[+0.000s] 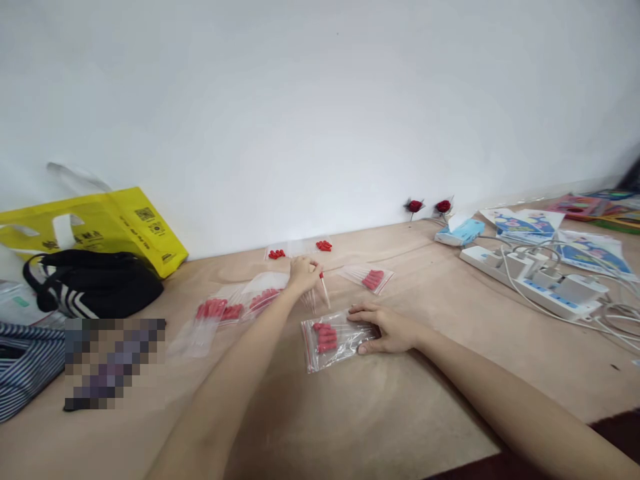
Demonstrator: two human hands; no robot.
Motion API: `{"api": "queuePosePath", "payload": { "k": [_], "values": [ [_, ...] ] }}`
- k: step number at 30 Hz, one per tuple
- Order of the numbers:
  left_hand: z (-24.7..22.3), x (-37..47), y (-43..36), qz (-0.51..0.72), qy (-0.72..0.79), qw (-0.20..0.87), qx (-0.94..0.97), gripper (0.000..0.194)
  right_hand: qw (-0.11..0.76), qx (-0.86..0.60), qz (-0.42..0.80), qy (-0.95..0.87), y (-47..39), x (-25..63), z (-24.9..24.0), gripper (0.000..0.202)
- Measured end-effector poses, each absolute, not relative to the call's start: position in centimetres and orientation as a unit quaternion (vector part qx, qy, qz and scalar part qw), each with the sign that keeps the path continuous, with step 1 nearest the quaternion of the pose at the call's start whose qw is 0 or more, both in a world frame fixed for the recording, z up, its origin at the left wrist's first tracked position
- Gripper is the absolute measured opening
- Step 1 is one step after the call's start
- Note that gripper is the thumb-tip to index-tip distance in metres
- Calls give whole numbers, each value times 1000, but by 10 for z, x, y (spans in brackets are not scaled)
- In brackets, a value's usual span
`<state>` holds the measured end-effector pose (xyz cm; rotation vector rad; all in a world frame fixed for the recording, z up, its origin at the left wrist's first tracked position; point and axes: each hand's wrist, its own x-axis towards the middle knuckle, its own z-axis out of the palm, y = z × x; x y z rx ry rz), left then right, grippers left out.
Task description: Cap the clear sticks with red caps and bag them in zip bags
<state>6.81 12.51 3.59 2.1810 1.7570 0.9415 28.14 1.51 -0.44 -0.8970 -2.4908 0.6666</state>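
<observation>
My left hand (pixel 302 272) is closed, its fingertips pinched at the red end of a thin pale stick (pixel 326 293). More thin sticks (pixel 308 303) fan out below that hand, their upper ends hidden by it. On a clear zip bag (pixel 340 339) holding several red-ended sticks (pixel 326 338), my right hand (pixel 387 328) lies with thumb and fingers apart. Behind it lies another clear bag of red-ended sticks (pixel 373 279). Left of my left forearm, several bags with red-ended sticks (pixel 213 308) overlap. Small red pieces (pixel 324 246) lie near the wall, on clear plastic.
A white power strip (pixel 530 280) with plugs and tangled cables is at right, by a blue tissue pack (pixel 460 231) and printed sheets (pixel 525 223). Two dark red flowers (pixel 443 207) stand by the wall. At left are a yellow bag (pixel 150 230) and a black bag (pixel 100 283).
</observation>
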Motion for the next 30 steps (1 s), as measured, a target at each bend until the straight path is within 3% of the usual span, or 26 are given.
{"api": "queuePosePath", "payload": {
  "k": [5,7,11,30],
  "values": [
    [54,23,66,431,544,146,705,19,208,-323,241,-891,15,281,-5,72],
    [50,0,36,529,501,219,649,22,207,-324,241,-891,15,281,-6,72],
    [32,-28,-8,577,501,280,581,32,204,-330,239,-890,14,281,-7,72],
    [8,-11,-38,577,513,419,478,39,213,-332,242,-886,15,283,-11,71]
  ]
}}
